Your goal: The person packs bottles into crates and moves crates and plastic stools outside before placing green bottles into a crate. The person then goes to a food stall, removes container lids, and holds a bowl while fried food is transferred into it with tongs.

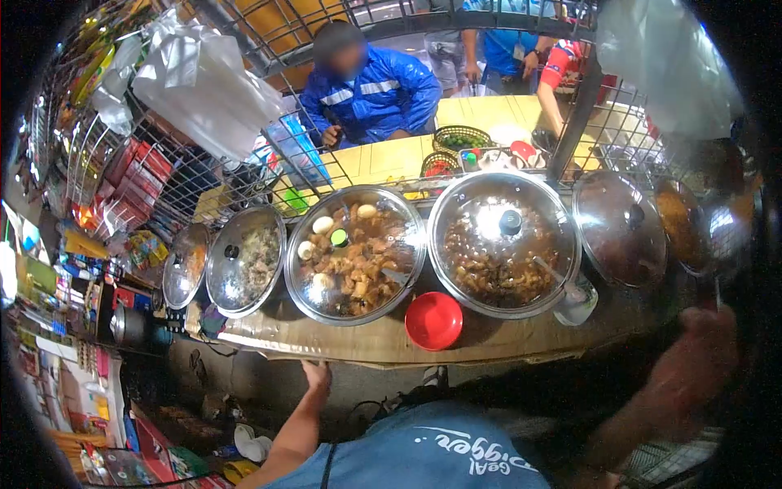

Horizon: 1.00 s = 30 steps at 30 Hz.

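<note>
Nearest me, my left grip (316,375) meets the front edge of the brown wooden surface (366,346); its fingers are hidden, so I cannot tell whether they are spread or pressed together. My right grip (707,332), well apart and further forward, is blurred and dim. It appears curled just beside a thin, pale, upright handle (718,292); contact cannot be confirmed.

Between the two grips stands a round red plastic bowl (434,321), with no contents visible. Just beyond it are a metal pot of eggs and brown meat (356,321) and a metal pot of brown stew (505,314), each under a clear lid.

Status: both lids are in place, and neither grip touches the bowl. I judge the right grip's work at the handle unfinished.

Farthest from both grips, behind the black wire grille (570,122), a person in a blue jacket (375,94) is at a yellow table (366,159).
</note>
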Motion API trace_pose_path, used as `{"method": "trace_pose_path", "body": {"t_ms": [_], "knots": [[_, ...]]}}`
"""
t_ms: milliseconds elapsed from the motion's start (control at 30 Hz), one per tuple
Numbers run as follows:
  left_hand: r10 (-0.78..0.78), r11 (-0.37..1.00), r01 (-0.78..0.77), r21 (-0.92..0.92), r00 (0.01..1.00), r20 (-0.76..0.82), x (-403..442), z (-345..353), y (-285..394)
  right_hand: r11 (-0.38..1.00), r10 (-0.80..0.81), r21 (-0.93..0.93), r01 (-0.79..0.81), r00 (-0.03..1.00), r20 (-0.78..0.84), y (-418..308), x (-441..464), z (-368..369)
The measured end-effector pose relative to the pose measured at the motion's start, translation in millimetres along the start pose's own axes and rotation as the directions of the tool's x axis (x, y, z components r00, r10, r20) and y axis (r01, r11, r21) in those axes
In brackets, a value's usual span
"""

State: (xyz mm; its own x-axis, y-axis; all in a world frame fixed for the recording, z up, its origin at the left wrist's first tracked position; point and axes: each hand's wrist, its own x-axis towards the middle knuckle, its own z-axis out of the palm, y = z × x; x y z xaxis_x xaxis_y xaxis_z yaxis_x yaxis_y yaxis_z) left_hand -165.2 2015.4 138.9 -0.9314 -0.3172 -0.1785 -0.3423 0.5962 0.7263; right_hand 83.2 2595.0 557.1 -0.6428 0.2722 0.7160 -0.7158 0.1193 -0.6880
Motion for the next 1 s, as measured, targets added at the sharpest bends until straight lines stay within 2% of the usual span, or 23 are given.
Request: {"method": "trace_pose_path", "body": {"t_ms": [33,67,100,133,167,233,267,300,333,367,600,700,767,800,867,900,967,1000], "knots": [[-0.033,0.972,0.037,0.232,0.999,-0.024,-25.2,2.4,25.8,0.997,0.067,0.038,-0.067,0.998,-0.005,14.7,6.1,35.7],[-0.033,0.974,0.035,0.225,0.999,-0.012,-19.0,10.3,7.6,0.988,0.136,0.071,-0.135,0.991,-0.01,32.1,8.2,69.4],[-0.143,0.962,0.089,0.259,0.969,0.2,-14.7,18.6,-20.8,0.977,0.192,0.094,-0.191,0.981,-0.008,46.2,9.3,97.3],[-0.251,0.943,0.131,0.307,0.884,0.394,-14.2,24.5,-45.8,0.966,0.236,0.109,-0.234,0.972,0.0,55.9,11.0,120.5],[-0.293,0.956,0.27,0.118,0.833,0.469,-18.6,35.5,-69.5,0.957,0.268,0.116,-0.266,0.963,0.003,63.1,13.2,137.6],[-0.195,0.926,-0.09,0.365,0.716,0.67,-21.6,63.6,-117.8,0.938,0.315,0.148,-0.313,0.949,0.01,71.4,20.0,161.1],[-0.141,0.865,-0.291,0.409,0.641,0.754,-23.6,76.2,-137.8,0.882,0.404,0.248,-0.4,0.914,0.037,74.0,23.8,167.1],[-0.164,0.83,-0.357,0.428,0.577,0.8,-37.4,74.8,-136.4,0.727,0.558,0.402,-0.557,0.82,0.126,73.3,29.3,172.1],[-0.213,0.835,-0.331,0.44,0.542,0.813,-49.7,73.5,-130.4,0.521,0.671,0.519,-0.677,0.701,0.24,72.9,32.6,175.1],[-0.252,0.835,-0.322,0.447,0.499,0.829,-60.4,78.5,-127.6,0.61,0.65,0.423,-0.67,0.728,0.217,71.6,32.8,175.5],[-0.285,0.839,-0.329,0.434,0.413,0.865,-67.8,99.7,-94.1,0.654,0.641,0.399,-0.643,0.751,0.16,67.8,27.7,168.3],[-0.276,0.829,-0.371,0.417,0.377,0.884,-65.2,115.4,-88.0,0.678,0.655,0.378,-0.631,0.752,0.081,62.8,21.8,162.2],[-0.272,0.816,-0.412,0.406,0.346,0.898,-63.6,124.6,-83.0,0.729,0.637,0.373,-0.574,0.768,-0.064,61.7,12.8,155.3],[-0.266,0.812,-0.427,0.398,0.335,0.904,-62.4,130.5,-79.5,0.732,0.638,0.371,-0.572,0.766,-0.079,58.4,5.2,147.9],[-0.26,0.795,-0.473,0.38,0.3,0.918,-63.2,143.3,-70.1,0.796,0.605,0.154,-0.586,0.757,-0.248,50.0,-10.4,128.0],[-0.25,0.788,-0.497,0.363,0.281,0.927,-64.7,151.6,-63.7,0.798,0.601,0.147,-0.584,0.755,-0.264,48.2,-13.5,121.0],[-0.236,0.768,-0.55,0.329,0.234,0.943,-72.6,168.7,-49.6,0.926,0.375,0.115,-0.36,0.837,-0.398,40.4,-24.8,104.8],[-0.225,0.759,-0.575,0.305,0.208,0.952,-78.0,180.3,-44.3,0.929,0.364,0.103,-0.355,0.831,-0.421,33.6,-35.6,91.9]]}}
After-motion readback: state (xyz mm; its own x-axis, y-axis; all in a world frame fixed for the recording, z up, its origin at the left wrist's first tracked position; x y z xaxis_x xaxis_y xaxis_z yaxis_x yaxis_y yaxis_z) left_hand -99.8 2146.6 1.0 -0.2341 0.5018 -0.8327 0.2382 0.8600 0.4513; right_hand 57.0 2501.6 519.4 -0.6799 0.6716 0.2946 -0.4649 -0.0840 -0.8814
